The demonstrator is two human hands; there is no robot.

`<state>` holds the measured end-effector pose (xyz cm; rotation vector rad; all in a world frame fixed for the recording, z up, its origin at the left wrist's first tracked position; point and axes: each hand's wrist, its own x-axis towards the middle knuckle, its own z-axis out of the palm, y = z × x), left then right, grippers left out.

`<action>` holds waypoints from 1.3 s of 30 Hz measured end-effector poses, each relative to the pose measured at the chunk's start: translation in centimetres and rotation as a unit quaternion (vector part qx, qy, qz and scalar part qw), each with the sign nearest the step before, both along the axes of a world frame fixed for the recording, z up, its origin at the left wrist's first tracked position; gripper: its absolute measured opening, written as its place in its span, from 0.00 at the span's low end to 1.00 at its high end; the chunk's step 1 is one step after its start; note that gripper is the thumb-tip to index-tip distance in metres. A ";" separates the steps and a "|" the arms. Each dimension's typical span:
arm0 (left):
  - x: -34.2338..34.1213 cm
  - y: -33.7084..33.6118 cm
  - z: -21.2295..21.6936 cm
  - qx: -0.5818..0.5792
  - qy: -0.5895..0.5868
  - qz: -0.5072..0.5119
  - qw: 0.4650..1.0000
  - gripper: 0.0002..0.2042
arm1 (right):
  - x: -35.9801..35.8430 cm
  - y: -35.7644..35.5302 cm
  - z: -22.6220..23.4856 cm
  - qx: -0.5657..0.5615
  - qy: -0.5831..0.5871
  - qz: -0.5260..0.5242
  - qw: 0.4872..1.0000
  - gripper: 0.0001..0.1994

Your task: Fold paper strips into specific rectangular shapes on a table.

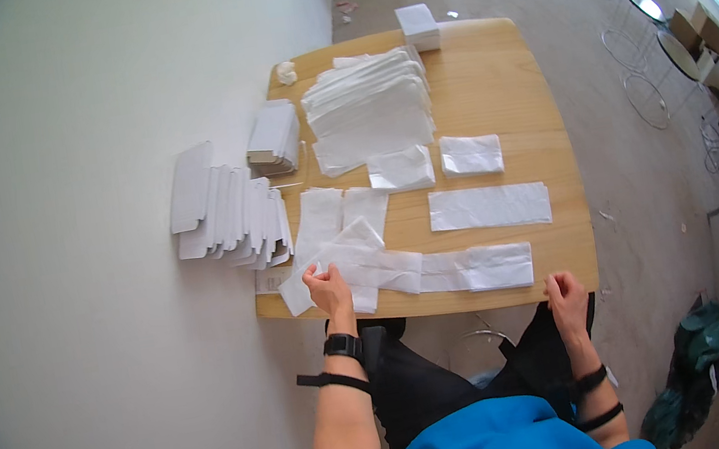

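Observation:
My left hand [330, 292] is over the near left of the wooden table, its thumb and fingers pinched on a thin white sheet [353, 242] in a loose, overlapping pile. From that pile, more white sheets [446, 271] run rightward along the near edge, ending in a folded white sheet [502, 266]. By the table's near right corner, my right hand [566, 298] is curled closed; whatever its fingers may hold is hidden. Farther in lie a long white strip [489, 208] and two folded white pieces, one at left [401, 170] and one at right [471, 155].
A thick stack of white sheets [368, 107] covers the table's far left, with a white box [418, 28] behind it. Flat white cartons [227, 212] overhang the left edge beside the wall [125, 213]. Round stools [678, 55] and a dark green bag [693, 370] stand to the right.

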<state>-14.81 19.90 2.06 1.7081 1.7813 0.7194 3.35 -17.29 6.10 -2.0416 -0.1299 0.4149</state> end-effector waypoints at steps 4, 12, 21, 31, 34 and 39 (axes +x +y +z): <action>-2.5 3.3 -2.7 -0.030 0.098 -0.021 0.994 0.23 | -2.5 -0.9 1.6 0.025 0.023 0.038 0.999 0.08; -1.1 2.0 -0.8 0.016 0.092 -0.008 0.996 0.10 | -4.3 -1.1 0.9 0.019 -0.008 0.057 0.998 0.06; 6.8 -17.0 11.1 -0.011 -0.200 -0.386 0.900 0.06 | -4.7 9.3 3.4 0.299 0.202 0.072 0.930 0.11; 4.2 -18.2 4.4 0.165 0.024 -0.546 0.821 0.36 | 2.0 2.2 0.6 0.290 0.162 -0.094 0.939 0.10; 4.4 -16.9 3.2 0.150 0.113 -0.603 0.776 0.42 | 3.2 0.7 -0.6 0.295 0.169 -0.125 0.932 0.11; 4.7 -16.2 1.7 0.139 0.150 -0.628 0.751 0.42 | 3.8 -0.5 -2.0 0.309 0.185 -0.165 0.918 0.12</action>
